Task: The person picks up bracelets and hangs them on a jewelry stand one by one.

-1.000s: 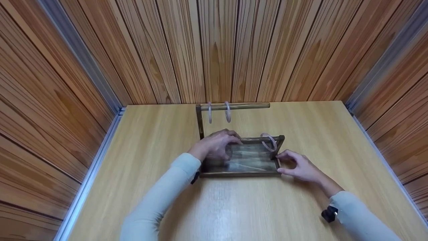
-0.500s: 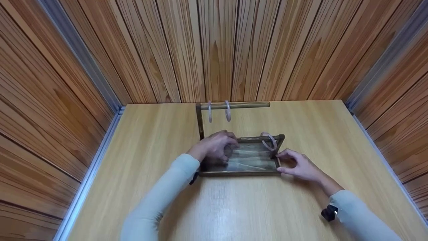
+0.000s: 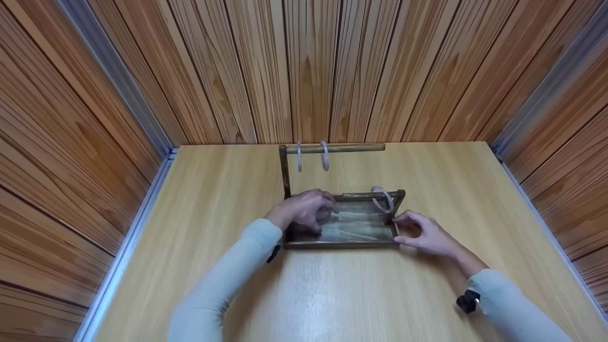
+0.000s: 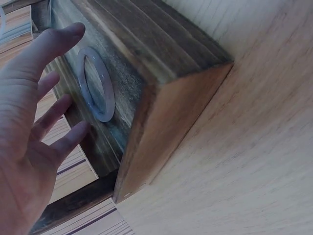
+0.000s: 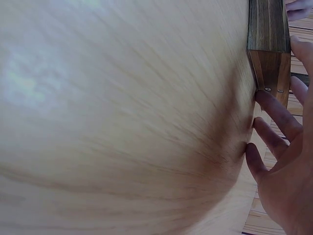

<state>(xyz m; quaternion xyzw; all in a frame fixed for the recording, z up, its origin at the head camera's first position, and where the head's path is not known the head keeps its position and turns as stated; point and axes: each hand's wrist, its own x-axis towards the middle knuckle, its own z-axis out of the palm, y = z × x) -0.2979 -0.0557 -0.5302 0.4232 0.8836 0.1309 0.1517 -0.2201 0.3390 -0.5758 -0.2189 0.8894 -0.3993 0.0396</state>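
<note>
A dark wooden jewelry stand [image 3: 339,244] with a shallow tray base stands on the table. My left hand [image 3: 306,209] hovers over the tray's left part, fingers spread. Close to those fingers, inside the tray, is a pale bangle [image 4: 96,84]; a gap shows between it and the thumb in the left wrist view. My right hand [image 3: 427,235] holds the tray's right end between thumb and forefinger, other fingertips down at the table. Two pale bangles hang on the upper bar [image 3: 356,148]. Another bangle [image 3: 382,199] hangs on the lower bar [image 3: 356,195] near its right post.
The light wooden table [image 3: 313,294] extends around the stand. Wood-plank walls [image 3: 308,71] rise behind and on both sides, with metal rails [image 3: 128,256] along the table's side edges.
My left hand has shifted slightly left and toward me, its fingertips lower over the tray. The right hand stays in place at the tray's end.
</note>
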